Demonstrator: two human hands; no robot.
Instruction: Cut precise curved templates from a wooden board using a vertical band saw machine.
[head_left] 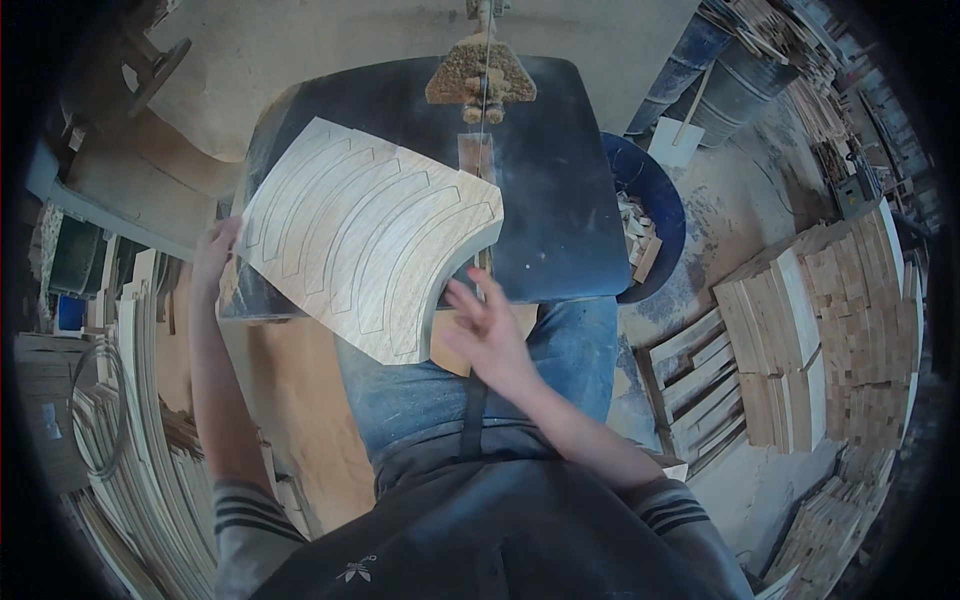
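A thick pale wooden board (350,235) lies aslant on the dark table (560,200) of a bandsaw, its near corner jutting past the table's front edge. Several curved outlines are drawn on its top, and its right side is a concave curved edge. My left hand (222,245) grips the board's left corner, with the fingertips partly hidden. Close to the curved edge, my right hand (490,335) is open with its fingers apart, holding nothing I can see. The saw's thin blade (486,110) runs down beyond it, right of the board, below a dust-caked guide (480,80).
A blue tub (665,205) of wood offcuts stands right of the table. Farther right are stacks of cut wood pieces (830,340) and a slatted pallet (700,385). Long boards (150,390) lean at the left. Metal drums (735,95) stand at the far right.
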